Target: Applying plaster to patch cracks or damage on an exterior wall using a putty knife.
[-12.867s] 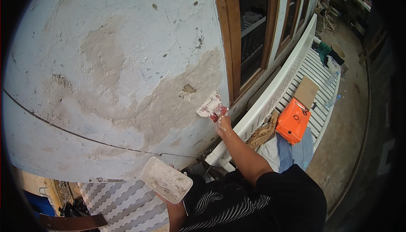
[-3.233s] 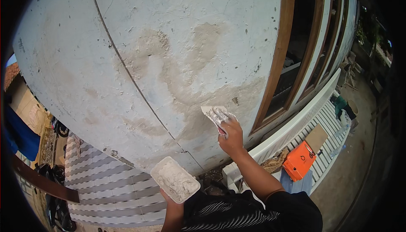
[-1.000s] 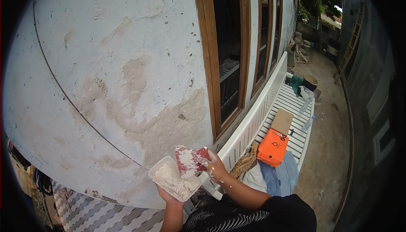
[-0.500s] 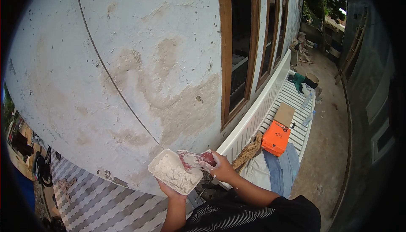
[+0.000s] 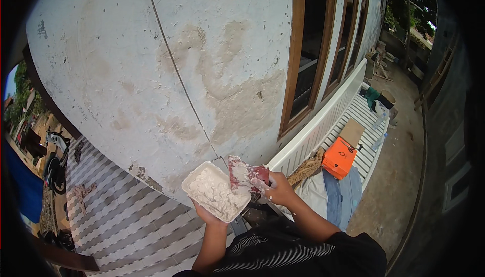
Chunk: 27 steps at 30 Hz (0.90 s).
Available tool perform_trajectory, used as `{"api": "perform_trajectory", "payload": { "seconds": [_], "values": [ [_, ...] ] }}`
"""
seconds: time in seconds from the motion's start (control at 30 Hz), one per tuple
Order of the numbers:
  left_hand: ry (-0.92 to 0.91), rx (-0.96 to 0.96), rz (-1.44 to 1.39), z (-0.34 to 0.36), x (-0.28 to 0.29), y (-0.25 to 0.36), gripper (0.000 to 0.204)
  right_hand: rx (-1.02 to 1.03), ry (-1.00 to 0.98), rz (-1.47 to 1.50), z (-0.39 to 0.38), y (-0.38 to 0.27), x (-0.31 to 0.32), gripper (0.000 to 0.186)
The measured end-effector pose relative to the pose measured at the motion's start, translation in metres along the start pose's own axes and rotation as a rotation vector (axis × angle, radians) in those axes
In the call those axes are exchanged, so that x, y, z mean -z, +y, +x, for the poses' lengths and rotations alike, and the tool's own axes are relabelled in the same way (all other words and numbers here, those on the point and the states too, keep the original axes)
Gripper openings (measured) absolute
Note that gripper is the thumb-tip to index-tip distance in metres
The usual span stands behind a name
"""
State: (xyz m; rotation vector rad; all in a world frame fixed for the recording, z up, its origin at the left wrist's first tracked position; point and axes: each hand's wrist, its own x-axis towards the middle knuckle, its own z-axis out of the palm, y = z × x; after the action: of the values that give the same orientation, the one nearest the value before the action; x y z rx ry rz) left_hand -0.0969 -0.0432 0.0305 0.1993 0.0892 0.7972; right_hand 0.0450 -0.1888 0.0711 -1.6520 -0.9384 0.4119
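Observation:
My left hand supports a white rectangular tub from below, its fingers mostly hidden under it. Thick off-white filler paste lies in the tub, its surface lumpy. In my right hand is a red putty knife, gripped by the handle. Paste smears its wide blade, which stands at the tub's right rim; whether it touches cannot be told. Flecks of paste stick to my right fingers and forearm. Beyond the tub rises a pale wall with beige patches and a thin cable running down it.
To the right, a white slatted bench bears an orange box, a brown board, cloths and a bottle. Wood-framed windows line the wall. Patterned floor tiles spread at lower left; a motorbike stands farther left.
The view has swung left, so the wall and bench sit farther right. The putty knife's blade has tipped more upright beside the tub; both hands keep their holds.

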Motion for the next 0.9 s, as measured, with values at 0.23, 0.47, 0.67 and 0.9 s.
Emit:
{"api": "perform_trajectory", "payload": {
  "seconds": [0.23, 0.47, 0.67, 0.9],
  "values": [
    [-0.064, -0.055, 0.045, -0.003, 0.002, 0.001, 0.067, -0.095, -0.018, 0.073, -0.009, -0.020, 0.007, 0.024],
    [-0.163, -0.114, -0.069, -0.012, -0.009, -0.014, 0.071, 0.078, 0.125, 0.389, -0.009, -0.028, 0.014, 0.023],
    [-0.208, -0.128, -0.025, -0.024, -0.010, -0.032, 0.071, 0.345, 0.015, -0.191, 0.001, -0.040, 0.032, 0.031],
    [-0.138, -0.157, -0.068, -0.027, -0.013, -0.051, 0.068, 0.399, -0.136, -0.420, 0.014, -0.031, 0.029, 0.050]
  ]
}}
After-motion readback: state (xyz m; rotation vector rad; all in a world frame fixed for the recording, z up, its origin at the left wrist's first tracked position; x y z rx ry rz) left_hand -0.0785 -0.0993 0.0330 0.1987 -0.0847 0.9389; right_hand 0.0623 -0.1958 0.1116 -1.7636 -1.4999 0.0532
